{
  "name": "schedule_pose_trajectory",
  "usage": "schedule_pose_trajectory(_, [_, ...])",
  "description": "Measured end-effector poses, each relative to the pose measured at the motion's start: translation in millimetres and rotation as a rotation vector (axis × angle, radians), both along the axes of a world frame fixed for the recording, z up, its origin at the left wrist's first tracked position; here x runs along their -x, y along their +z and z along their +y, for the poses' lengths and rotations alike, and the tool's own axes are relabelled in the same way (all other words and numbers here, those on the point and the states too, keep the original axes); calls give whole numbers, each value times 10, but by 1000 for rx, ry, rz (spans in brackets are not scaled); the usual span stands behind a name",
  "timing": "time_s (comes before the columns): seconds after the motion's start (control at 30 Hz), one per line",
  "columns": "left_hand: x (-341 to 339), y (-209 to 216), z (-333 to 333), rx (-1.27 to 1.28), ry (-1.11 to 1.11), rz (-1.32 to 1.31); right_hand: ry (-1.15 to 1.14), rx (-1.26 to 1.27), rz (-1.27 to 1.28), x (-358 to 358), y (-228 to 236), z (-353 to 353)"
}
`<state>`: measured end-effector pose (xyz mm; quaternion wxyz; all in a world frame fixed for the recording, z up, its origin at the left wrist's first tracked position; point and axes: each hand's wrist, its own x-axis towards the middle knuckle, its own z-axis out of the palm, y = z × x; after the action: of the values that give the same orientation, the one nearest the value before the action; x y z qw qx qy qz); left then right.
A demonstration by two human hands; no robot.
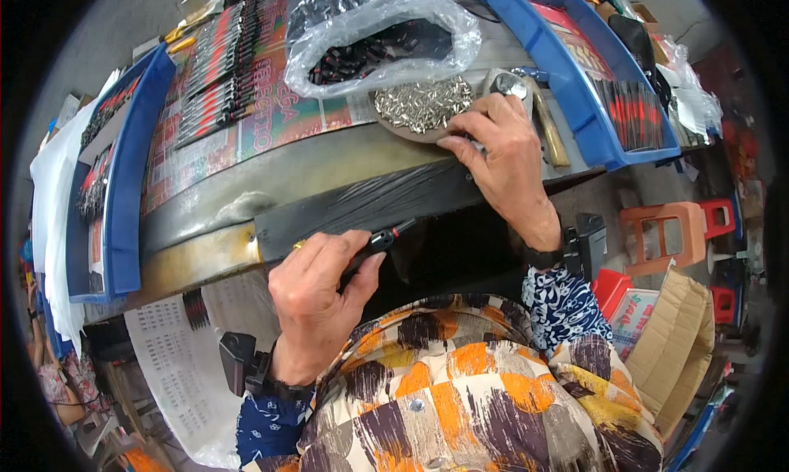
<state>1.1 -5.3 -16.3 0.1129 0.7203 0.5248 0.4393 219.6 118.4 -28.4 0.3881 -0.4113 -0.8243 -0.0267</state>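
My left hand [319, 285] is closed round a short black pen-shaped piece [380, 244]. Its thin end points up and to the right, over the near edge of the bench. At the right rim of a round dish [400, 130], my right hand [501, 139] has its thumb and forefinger drawn together. Whether a small part is pinched there is too small to tell. Small silver metal parts [423, 102] are heaped in the dish. Behind it, an open clear plastic bag [308, 65] holds many black pieces with red bits [386, 51].
Rows of slim black-and-red pieces [218, 78] lie on printed sheeting at the left. Blue trays [127, 225] with similar pieces flank the bench, another blue tray [575, 102] at right. A hammer-like tool with a yellowish handle [551, 131] lies beside the dish. Plastic stools [664, 238] stand right.
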Motion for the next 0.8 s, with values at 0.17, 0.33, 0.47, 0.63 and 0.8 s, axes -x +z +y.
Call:
schedule_pose_trajectory(0.17, [21, -14, -36, 21, 13, 14, 64, 120, 34, -24, 10, 55])
schedule_pose_trajectory(0.33, [31, -8, -35, -5, -16, -4, 61, 249, 46, -22, 46, 63])
schedule_pose_trajectory(0.47, [34, 11, -50, 15, -25, 11, 78, 258, 76, 37, 122, 12])
schedule_pose_trajectory(0.63, [20, 19, -82, 51, -23, 26, 199, 484, 326, 135, 210, -403])
schedule_pose_trajectory(0.8, [-40, 12, -102, 55, -41, 38, 412, 649, 418, 212, 228, -693])
